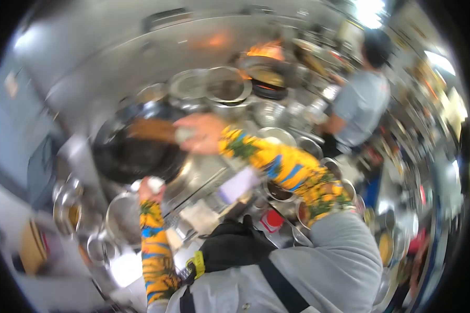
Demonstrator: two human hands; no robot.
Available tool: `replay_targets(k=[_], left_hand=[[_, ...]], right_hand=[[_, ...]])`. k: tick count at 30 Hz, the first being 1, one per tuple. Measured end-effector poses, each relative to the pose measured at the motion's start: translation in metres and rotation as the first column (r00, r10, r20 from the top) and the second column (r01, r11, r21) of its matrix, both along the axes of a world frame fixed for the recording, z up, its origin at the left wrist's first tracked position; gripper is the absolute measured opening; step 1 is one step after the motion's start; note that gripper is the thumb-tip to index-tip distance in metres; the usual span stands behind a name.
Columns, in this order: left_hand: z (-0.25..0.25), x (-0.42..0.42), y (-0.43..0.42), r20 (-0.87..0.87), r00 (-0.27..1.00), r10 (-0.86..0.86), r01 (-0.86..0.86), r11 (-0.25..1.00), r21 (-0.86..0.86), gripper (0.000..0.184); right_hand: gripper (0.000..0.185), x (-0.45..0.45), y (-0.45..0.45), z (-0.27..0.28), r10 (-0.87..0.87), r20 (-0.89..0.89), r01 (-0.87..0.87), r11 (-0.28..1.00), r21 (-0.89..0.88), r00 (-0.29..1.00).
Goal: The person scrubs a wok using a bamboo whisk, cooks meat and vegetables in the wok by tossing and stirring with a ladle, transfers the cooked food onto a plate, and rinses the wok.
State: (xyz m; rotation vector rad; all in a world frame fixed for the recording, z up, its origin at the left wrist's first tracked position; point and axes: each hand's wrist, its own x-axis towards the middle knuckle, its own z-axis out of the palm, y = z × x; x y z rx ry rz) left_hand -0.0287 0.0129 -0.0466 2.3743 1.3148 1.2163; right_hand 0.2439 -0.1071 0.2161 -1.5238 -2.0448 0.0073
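A large dark wok (136, 161) sits in front of me, left of the centre. Over its upper right side reaches my right hand (201, 134), closed round the pale end of a brown brush-like tool (151, 130). The tool's wide brown part lies over the inside of the wok. At the wok's near edge is my left hand (151, 189), its fingers closed on a white cloth (154, 183). Both hands are somewhat blurred by motion. Patterned yellow sleeves cover my forearms.
Flames rise round another wok (266, 75) at the back. Near it stands a co-worker (363, 99) in a grey shirt. Round strainers (228, 84) lie behind my right hand. Metal bowls (124, 219) stand at the left, and a red container (271, 221) is near my body.
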Motion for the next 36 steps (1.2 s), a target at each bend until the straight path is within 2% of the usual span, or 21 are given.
replay_targets(k=[1, 2, 3, 5, 6, 7, 9, 10, 12, 14, 16, 18, 19, 21, 23, 24, 27, 29, 30, 34, 36], left_hand=[[0.002, 0.000, 0.000, -0.015, 1.000, -0.004, 0.005, 0.999, 0.047, 0.069], [0.031, 0.004, -0.016, -0.026, 1.000, -0.003, -0.002, 0.981, -0.196, 0.059], [0.028, 0.005, -0.022, 0.213, 0.974, 0.082, 0.026, 0.887, -0.461, 0.052], [0.015, 0.017, -0.010, 0.596, 0.719, 0.358, 0.316, 0.596, -0.738, 0.037], [0.014, 0.022, -0.003, 0.689, 0.514, 0.511, 0.522, 0.451, -0.724, 0.029], [0.019, 0.023, -0.010, 0.744, 0.545, 0.387, 0.473, 0.590, -0.654, 0.026], [0.066, 0.025, -0.023, 0.669, 0.477, 0.570, 0.445, 0.500, -0.743, 0.022], [0.094, 0.026, -0.019, 0.466, 0.352, 0.812, 0.511, 0.251, -0.822, 0.021], [0.073, 0.020, -0.016, 0.550, 0.386, 0.741, 0.530, 0.309, -0.789, 0.027], [0.073, 0.022, -0.014, 0.477, 0.316, 0.820, 0.583, 0.229, -0.780, 0.029], [0.053, 0.017, -0.020, 0.582, 0.358, 0.731, 0.580, 0.314, -0.751, 0.040], [0.029, 0.010, -0.022, 0.672, 0.491, 0.555, 0.494, 0.458, -0.739, 0.054], [0.020, 0.012, -0.021, 0.693, 0.552, 0.463, 0.455, 0.530, -0.716, 0.061], [0.039, 0.019, -0.030, 0.640, 0.631, 0.439, 0.402, 0.520, -0.754, 0.058], [0.063, 0.027, -0.012, 0.475, 0.295, 0.829, 0.593, 0.230, -0.771, 0.029], [0.076, 0.032, -0.014, 0.446, 0.344, 0.826, 0.505, 0.238, -0.830, 0.020], [0.081, 0.029, -0.019, 0.492, 0.312, 0.813, 0.541, 0.273, -0.795, 0.023], [0.078, 0.028, -0.014, 0.527, 0.305, 0.793, 0.529, 0.319, -0.786, 0.025], [0.074, 0.032, -0.015, 0.504, 0.296, 0.812, 0.507, 0.314, -0.803, 0.027], [0.066, 0.022, -0.013, 0.513, 0.308, 0.801, 0.402, 0.379, -0.834, 0.022], [0.077, -0.003, -0.006, 0.575, 0.336, 0.745, 0.391, 0.445, -0.806, 0.025]], right_hand=[[0.058, 0.012, 0.028, 0.000, 0.114, 0.078, -0.120, 0.990, 0.078, 0.990], [0.057, 0.012, 0.044, 0.023, 0.170, 0.154, -0.162, 0.985, -0.063, 0.973], [0.056, 0.010, 0.067, 0.034, 0.225, 0.177, -0.201, 0.969, -0.145, 0.958], [0.059, 0.006, 0.126, 0.030, 0.325, 0.247, -0.236, 0.914, -0.330, 0.913], [0.061, -0.005, 0.151, 0.030, 0.392, 0.252, -0.255, 0.860, -0.442, 0.885], [0.061, -0.023, 0.173, 0.030, 0.385, 0.186, -0.172, 0.725, -0.667, 0.904], [0.058, -0.066, 0.213, 0.002, 0.388, 0.100, -0.053, 0.365, -0.929, 0.916], [0.055, -0.081, 0.234, -0.014, 0.439, 0.121, -0.064, 0.384, -0.921, 0.891], [0.054, -0.117, 0.271, -0.053, 0.351, 0.250, -0.071, 0.693, -0.717, 0.902], [0.052, -0.127, 0.274, -0.122, 0.182, -0.018, -0.180, 0.949, -0.259, 0.983], [0.053, -0.138, 0.222, -0.107, 0.224, 0.036, -0.176, 0.847, -0.501, 0.974], [0.048, -0.114, 0.172, -0.116, 0.422, -0.066, -0.424, 0.869, -0.255, 0.904], [0.043, -0.107, 0.185, -0.102, 0.464, 0.002, -0.437, 0.836, -0.331, 0.886], [0.031, -0.106, 0.223, -0.066, 0.420, 0.211, -0.239, 0.787, -0.569, 0.883], [0.028, -0.105, 0.300, -0.111, 0.070, 0.021, -0.055, 0.906, -0.420, 0.997], [0.035, -0.110, 0.305, -0.140, -0.085, -0.201, 0.057, 0.989, -0.140, 0.976], [0.047, -0.150, 0.225, -0.151, 0.067, -0.121, -0.100, 0.951, -0.293, 0.990], [0.039, -0.158, 0.199, -0.152, 0.268, -0.047, -0.271, 0.960, -0.072, 0.962], [0.030, -0.149, 0.230, -0.129, 0.288, -0.090, -0.302, 0.911, -0.280, 0.953], [0.023, -0.119, 0.317, -0.166, -0.152, 0.004, 0.146, 0.941, -0.306, 0.988], [0.031, -0.125, 0.248, -0.155, 0.053, -0.076, -0.073, 0.952, -0.298, 0.996]])
